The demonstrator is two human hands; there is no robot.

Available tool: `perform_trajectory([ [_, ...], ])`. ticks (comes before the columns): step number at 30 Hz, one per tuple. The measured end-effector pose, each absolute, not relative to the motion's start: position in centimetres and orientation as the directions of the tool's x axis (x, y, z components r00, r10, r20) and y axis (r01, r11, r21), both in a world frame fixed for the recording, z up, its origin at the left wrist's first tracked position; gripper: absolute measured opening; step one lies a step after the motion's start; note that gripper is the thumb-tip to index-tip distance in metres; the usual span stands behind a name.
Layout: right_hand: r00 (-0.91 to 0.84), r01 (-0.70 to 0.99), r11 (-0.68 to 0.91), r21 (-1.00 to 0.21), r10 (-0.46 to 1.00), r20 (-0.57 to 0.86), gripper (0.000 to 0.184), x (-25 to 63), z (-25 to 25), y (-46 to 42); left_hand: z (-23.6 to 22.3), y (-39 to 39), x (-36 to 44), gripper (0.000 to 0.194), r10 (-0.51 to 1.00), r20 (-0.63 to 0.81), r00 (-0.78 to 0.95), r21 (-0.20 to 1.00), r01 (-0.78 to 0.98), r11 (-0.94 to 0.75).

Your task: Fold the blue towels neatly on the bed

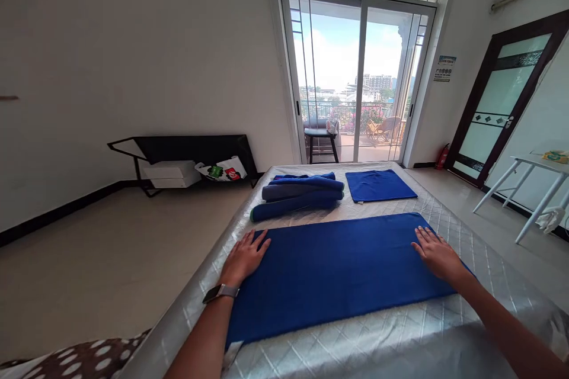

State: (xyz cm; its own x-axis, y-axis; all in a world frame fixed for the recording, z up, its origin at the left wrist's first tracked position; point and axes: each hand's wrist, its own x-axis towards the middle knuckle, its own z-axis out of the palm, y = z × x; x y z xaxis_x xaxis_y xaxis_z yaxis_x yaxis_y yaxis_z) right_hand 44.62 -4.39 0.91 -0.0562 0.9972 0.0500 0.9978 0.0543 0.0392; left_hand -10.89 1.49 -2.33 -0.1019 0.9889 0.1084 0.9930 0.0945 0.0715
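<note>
A blue towel lies spread flat across the mattress in front of me, its long sides running left to right. My left hand, with a watch on the wrist, rests on the towel's far left corner, fingers outstretched. On the towel's right end lies my right hand, flat with its fingers extended. Beyond the towel is a pile of rolled or folded blue cloths. To the right of that pile a smaller blue cloth lies flat, folded into a rectangle.
Against the left wall stands a black-framed rack with a white box and a printed bag. A white table is at the right, near a fire extinguisher. Spotted brown fabric shows at the lower left.
</note>
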Motion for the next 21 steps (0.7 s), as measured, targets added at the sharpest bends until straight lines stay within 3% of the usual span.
perform_trajectory([
  [5, -0.157, 0.986, 0.157, -0.057, 0.988, 0.007, 0.063, 40.7, 1.8, 1.5, -3.2, 1.7, -11.5, 0.060, 0.988, 0.122, -0.089, 0.068, 0.994, 0.082],
  [12, 0.086, 0.992, -0.091, -0.085, 0.995, -0.059, 0.066, 45.3, 0.3, 5.1, -4.9, 2.3, -12.8, 0.061, 0.987, 0.156, -0.036, 0.037, 0.999, 0.031],
  [21, 0.204, 0.979, -0.204, 0.014, 0.975, -0.090, 0.063, 44.8, 1.6, 5.6, -4.5, 2.0, -12.2, 0.059, 0.985, 0.168, -0.050, 0.024, 0.999, 0.047],
])
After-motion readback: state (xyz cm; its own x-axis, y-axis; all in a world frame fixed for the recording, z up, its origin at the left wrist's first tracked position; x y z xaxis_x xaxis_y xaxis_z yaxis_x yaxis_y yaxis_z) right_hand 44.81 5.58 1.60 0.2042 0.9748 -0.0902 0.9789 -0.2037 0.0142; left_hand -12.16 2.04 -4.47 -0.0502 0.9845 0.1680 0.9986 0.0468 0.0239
